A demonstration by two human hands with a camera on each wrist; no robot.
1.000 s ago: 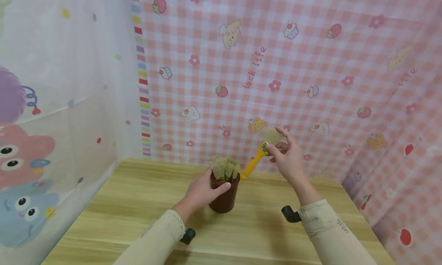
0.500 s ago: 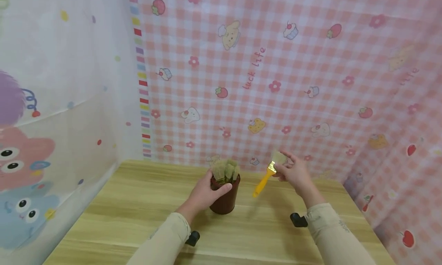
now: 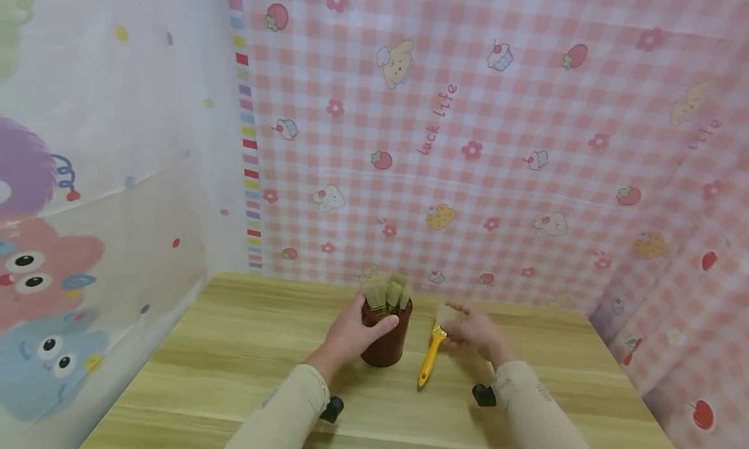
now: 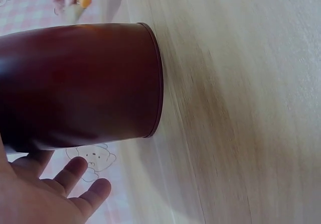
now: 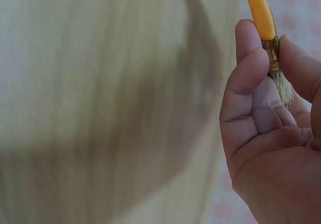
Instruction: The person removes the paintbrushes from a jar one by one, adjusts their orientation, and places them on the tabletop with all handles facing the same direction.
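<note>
A dark red cup (image 3: 385,337) is gripped by the left hand (image 3: 351,335), the thumb curled across its near wall and the fingers wrapped round the far side; the cup stands upright on the wooden table (image 3: 234,358), with several brushes (image 3: 386,292) standing bristles-up just above the thumb. A yellow-handled brush (image 3: 432,355) is pinched at its metal band by the right hand (image 3: 476,332), the handle running from the fingertips toward the person and lying low on the table, just beside the cup. In the head view both hands and the pink checked backdrop (image 3: 526,143) are seen together, but the grip on the brush is blurred. The pinch is made plain only in the right wrist view: the band is held between thumb and forefinger (image 5: 251,58), with the pale bristles (image 5: 283,86) lying over the palm. In the left wrist view the cup's smooth wall (image 4: 75,83) is shown, with the fingertips (image 4: 85,184) loosely spread beyond it; the brushes inside are hidden there. Compared with the frame one second earlier, the brush has been brought down from a raised position to table level, while the left hand's grip on the cup is unchanged.
</note>
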